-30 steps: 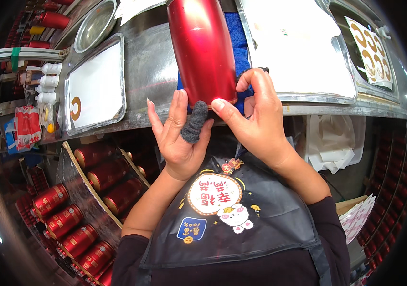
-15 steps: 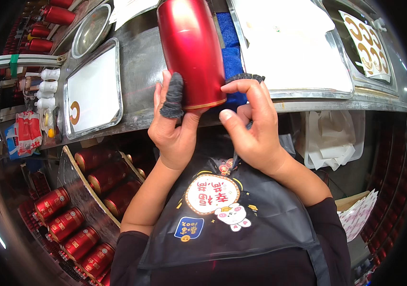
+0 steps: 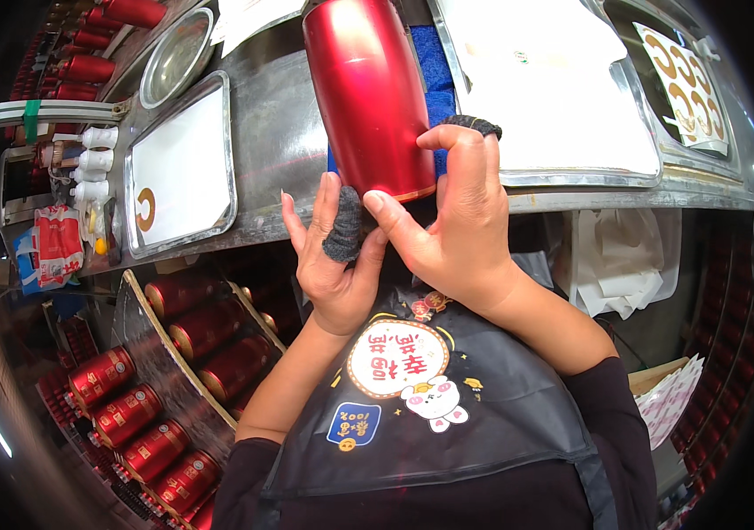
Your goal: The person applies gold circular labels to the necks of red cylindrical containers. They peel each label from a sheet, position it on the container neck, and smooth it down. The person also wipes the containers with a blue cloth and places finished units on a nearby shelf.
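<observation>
Touches the red canister (image 3: 368,97), lengthwise ahead, with half-curled right hand (image 3: 465,221) on its right, loosely open left hand (image 3: 333,274) by its near end; cannot tell right grip.

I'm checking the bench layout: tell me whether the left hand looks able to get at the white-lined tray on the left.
Probably yes: only the metal bench shows between the left hand and the white-lined tray, with nothing seen blocking the way.
</observation>
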A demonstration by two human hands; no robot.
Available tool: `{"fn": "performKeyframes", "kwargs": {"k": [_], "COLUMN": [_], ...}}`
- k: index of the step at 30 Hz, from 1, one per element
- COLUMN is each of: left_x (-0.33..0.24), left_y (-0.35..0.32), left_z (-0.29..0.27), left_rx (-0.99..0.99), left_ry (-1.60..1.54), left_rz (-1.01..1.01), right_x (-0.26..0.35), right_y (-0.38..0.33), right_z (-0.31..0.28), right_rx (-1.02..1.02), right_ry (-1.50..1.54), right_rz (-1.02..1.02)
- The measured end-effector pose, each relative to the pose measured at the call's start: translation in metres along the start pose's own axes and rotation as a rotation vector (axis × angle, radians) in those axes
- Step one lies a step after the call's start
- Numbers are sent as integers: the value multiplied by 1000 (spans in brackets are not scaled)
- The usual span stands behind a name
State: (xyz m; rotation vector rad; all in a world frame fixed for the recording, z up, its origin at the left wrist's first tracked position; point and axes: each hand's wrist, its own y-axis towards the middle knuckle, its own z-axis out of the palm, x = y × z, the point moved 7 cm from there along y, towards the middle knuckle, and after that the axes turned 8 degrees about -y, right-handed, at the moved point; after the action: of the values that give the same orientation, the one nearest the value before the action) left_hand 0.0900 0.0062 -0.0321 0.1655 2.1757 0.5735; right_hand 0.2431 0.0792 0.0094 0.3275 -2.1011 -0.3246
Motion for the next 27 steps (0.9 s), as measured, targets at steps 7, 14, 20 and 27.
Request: {"fn": "performKeyframes", "kwargs": {"k": [7,14,20,27], "left_x": [-14,-20,-24,-26], "left_y": [9,13,16,10], "left_z": [-3,-3,-3,-7], "left_rx": [3,16,53,13], "left_ry": [17,93,177,164], "left_rz": [87,136,162,122], "right_x": [-6,-9,-8,-11], "right_y": [-3,-3,-7,-3], "right_z": [-5,-8,-4,-9], "right_rx": [37,35,13,29], "right_ry": [64,116,80,142], "right_rz": [-2,-3,33,-23]}}
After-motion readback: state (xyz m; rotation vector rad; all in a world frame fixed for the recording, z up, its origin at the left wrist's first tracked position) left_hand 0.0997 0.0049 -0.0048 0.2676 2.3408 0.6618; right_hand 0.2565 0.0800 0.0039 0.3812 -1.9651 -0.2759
